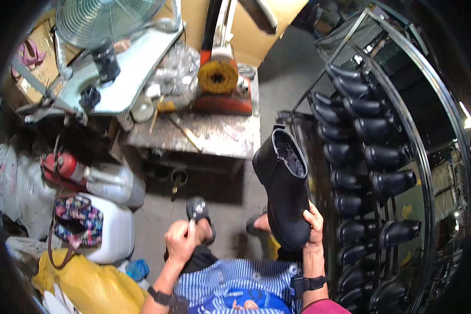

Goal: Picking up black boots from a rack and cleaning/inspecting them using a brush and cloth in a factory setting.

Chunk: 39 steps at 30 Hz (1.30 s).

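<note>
Standing on grey concrete floor (277, 89) beside a paint-stained workbench (214, 133).

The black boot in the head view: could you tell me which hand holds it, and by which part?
The right hand holds the black boot by its toe end, opening turned upward. The left hand is closed in a loose fist by the knee; whether it holds anything cannot be told.

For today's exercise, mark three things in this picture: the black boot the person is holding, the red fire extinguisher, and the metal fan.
black boot (288, 199), head view, on the outer side of its upper.
red fire extinguisher (63, 166), head view, on its red body.
metal fan (107, 18), head view, on the wire guard.
</note>
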Tool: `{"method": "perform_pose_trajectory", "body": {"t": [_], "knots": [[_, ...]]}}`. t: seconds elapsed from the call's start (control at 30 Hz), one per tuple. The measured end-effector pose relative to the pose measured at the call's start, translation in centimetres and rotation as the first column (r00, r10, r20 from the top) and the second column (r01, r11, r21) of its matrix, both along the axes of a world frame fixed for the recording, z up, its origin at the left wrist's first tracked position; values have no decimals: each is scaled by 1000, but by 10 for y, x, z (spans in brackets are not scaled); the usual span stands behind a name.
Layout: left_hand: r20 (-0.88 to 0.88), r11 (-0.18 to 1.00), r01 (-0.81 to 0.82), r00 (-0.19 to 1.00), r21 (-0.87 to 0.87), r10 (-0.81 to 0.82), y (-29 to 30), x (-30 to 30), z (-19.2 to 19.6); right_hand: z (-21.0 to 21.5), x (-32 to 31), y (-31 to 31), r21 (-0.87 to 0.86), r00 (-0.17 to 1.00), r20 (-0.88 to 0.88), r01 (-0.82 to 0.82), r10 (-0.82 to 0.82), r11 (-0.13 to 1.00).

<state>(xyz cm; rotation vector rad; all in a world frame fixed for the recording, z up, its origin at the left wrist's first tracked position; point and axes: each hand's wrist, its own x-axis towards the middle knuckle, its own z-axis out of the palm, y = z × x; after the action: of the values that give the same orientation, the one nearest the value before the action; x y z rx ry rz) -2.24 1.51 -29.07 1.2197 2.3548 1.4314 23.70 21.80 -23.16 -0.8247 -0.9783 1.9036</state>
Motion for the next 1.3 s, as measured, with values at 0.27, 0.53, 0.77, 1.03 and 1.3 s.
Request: {"method": "perform_pose_trajectory", "body": {"t": [0.27,0.53,0.77,1.03,1.3], "knots": [[693,925,186,618,331,-372,34,51,46,30,75,-88,-146,884,408,-183,228,972],[156,891,339,940,-302,-305,5,79,35,41,104,-131,-150,755,580,-270,306,951],[617,738,633,683,-233,-391,-14,80,40,20,139,-134,-346,805,453,-237,383,908],[892,788,607,407,-105,-194,-25,71,51,24,142,-143,-360,832,420,-214,362,908],[833,771,597,528,-222,-169,-31,77,50,27,142,-148,-334,811,469,-204,350,920]]}}
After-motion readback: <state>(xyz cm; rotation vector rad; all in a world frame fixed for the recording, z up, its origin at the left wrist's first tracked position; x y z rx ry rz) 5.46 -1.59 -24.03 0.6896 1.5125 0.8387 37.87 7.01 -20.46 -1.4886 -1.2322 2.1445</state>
